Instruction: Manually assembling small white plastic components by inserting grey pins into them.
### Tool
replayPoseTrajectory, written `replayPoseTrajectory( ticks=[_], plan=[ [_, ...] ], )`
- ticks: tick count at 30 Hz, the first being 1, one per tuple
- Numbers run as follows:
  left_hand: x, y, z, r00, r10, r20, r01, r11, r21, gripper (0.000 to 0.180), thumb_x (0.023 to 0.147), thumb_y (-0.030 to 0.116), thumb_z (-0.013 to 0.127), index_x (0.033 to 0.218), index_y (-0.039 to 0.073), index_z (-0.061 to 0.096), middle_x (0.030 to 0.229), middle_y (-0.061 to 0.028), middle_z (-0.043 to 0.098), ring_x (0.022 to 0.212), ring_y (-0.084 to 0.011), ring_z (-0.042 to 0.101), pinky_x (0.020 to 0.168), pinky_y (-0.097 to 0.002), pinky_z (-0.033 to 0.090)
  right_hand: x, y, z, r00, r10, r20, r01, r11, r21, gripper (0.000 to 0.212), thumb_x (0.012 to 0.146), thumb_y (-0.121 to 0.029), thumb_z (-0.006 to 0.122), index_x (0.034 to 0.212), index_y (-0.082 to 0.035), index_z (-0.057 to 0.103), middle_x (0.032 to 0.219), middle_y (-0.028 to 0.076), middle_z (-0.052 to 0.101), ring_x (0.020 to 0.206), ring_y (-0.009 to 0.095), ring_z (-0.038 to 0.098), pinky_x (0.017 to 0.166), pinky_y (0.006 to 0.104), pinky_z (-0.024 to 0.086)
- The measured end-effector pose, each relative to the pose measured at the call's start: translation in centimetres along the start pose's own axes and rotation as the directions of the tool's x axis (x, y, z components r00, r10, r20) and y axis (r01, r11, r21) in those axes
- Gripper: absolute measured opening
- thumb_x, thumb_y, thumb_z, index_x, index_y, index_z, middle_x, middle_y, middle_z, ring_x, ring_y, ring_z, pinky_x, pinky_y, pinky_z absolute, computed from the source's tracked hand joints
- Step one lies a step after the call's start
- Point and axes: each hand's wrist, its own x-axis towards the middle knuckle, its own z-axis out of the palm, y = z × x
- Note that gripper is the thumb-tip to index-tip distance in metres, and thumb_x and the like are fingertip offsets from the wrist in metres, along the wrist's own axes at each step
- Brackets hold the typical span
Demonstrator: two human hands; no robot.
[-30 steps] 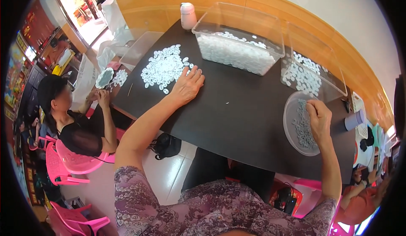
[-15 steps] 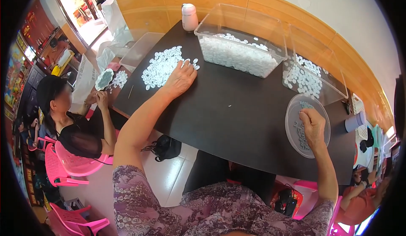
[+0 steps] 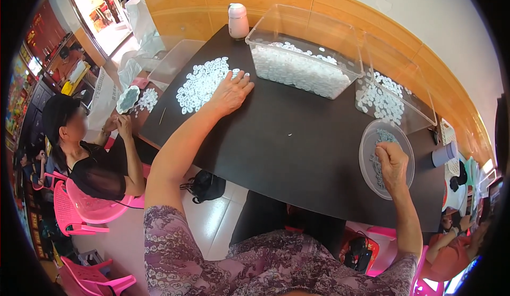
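Observation:
My left hand (image 3: 231, 91) lies flat with spread fingers on the dark table (image 3: 297, 147), at the right edge of a loose pile of small white round pieces (image 3: 202, 82). My right hand (image 3: 392, 160) hovers with curled fingers over a shallow clear round dish (image 3: 369, 136) holding small grey-white pieces; whether the fingers pinch one is not visible. Two clear plastic bins stand at the back: a large one (image 3: 303, 57) full of white pieces and a second one (image 3: 390, 91) with fewer pieces.
A white bottle (image 3: 238, 21) stands at the table's far end. Another person (image 3: 87, 152) sits on a pink chair at the left, hands by a small dish (image 3: 127, 99) of pieces. A black bag (image 3: 207, 185) lies on the floor. A grey cup (image 3: 443, 153) stands at the right.
My left hand slid further up the table toward the white pile. My right hand shifted slightly within the round dish.

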Motion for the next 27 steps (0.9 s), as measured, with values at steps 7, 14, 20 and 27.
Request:
replayPoseTrajectory(
  ticks=[7, 14, 20, 27],
  plan=[
    [-0.2, -2.6, 0.0, 0.98, -0.099, 0.17, 0.095, 0.995, 0.032, 0.029, 0.084, 0.019, 0.056, 0.111, 0.011, 0.057, 0.122, -0.0057, 0.053, 0.118, -0.0239, 0.046, 0.091, -0.0414, 0.034, -0.5, -0.1, 0.0, 0.999, -0.053, 0.011, 0.053, 0.998, -0.033, 0.007, 0.082, -0.003, 0.06, 0.086, 0.002, 0.062, 0.07, 0.005, 0.058, 0.062, 0.012, 0.054, 0.057, 0.0246, 0.043],
    [-0.5, -1.0, -1.7, 0.999, -0.043, -0.025, 0.039, 0.987, -0.156, 0.037, 0.086, 0.031, 0.055, 0.116, 0.008, 0.051, 0.124, -0.0106, 0.049, 0.122, -0.0295, 0.041, 0.095, -0.0464, 0.035, -0.4, -1.5, -0.1, 0.999, -0.049, 0.003, 0.049, 0.998, -0.041, 0.007, 0.081, -0.004, 0.06, 0.085, 0.001, 0.062, 0.072, 0.008, 0.059, 0.065, 0.015, 0.056, 0.06, 0.0266, 0.044],
    [-3.1, 0.3, -2.3, 0.998, -0.037, -0.054, 0.034, 0.998, -0.05, 0.042, 0.085, 0.027, 0.056, 0.119, 0.004, 0.05, 0.125, -0.0158, 0.049, 0.124, -0.0325, 0.039, 0.098, -0.0492, 0.032, 0.7, -2.1, 0.2, 0.994, -0.106, -0.003, 0.106, 0.992, -0.062, 0.009, 0.081, -0.006, 0.061, 0.086, 0.001, 0.063, 0.075, 0.012, 0.062, 0.07, 0.023, 0.061, 0.063, 0.0304, 0.046],
    [-2.5, -1.3, -1.8, 0.975, -0.074, -0.208, 0.082, 0.996, 0.032, 0.039, 0.08, 0.022, 0.061, 0.113, 0.003, 0.051, 0.123, -0.0165, 0.048, 0.118, -0.0336, 0.043, 0.095, -0.05, 0.034, 4.8, -2.6, 0.8, 0.985, -0.149, -0.085, 0.144, 0.987, -0.064, 0.014, 0.082, -0.009, 0.059, 0.091, 0.001, 0.063, 0.078, 0.013, 0.063, 0.073, 0.02, 0.062, 0.065, 0.0297, 0.047]
  ],
)
